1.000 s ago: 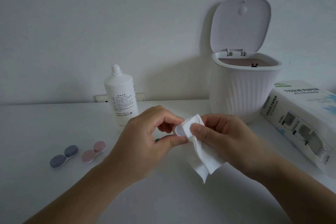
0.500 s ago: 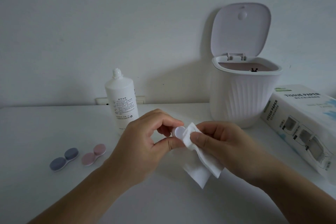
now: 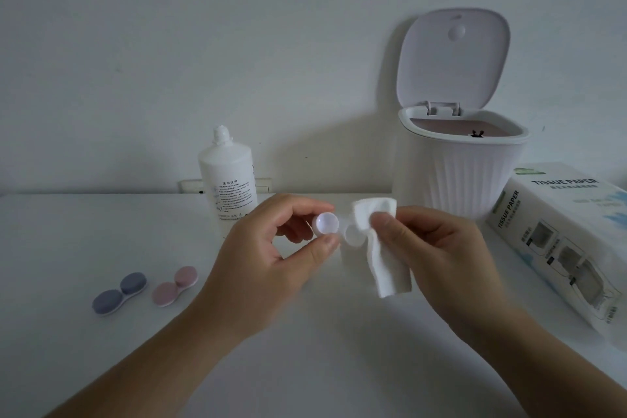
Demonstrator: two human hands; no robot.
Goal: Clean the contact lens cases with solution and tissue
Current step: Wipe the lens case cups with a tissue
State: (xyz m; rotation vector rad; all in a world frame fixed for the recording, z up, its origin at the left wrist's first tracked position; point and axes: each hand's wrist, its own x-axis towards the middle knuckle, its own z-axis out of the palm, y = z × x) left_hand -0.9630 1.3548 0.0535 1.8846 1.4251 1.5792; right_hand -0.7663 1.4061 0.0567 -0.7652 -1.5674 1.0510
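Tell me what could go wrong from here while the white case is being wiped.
1. The left hand pinches the white lens case only at one well, above the table; that small grip might slip and drop it.
2. The tissue in the right hand covers just the other well's edge, so part may go unwiped.
3. The solution bottle stands close behind the left hand; a lifted knuckle could tip it.

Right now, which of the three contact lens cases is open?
The white case pinched in the left hand: both its wells show. The blue case and the pink case lie capped on the table.
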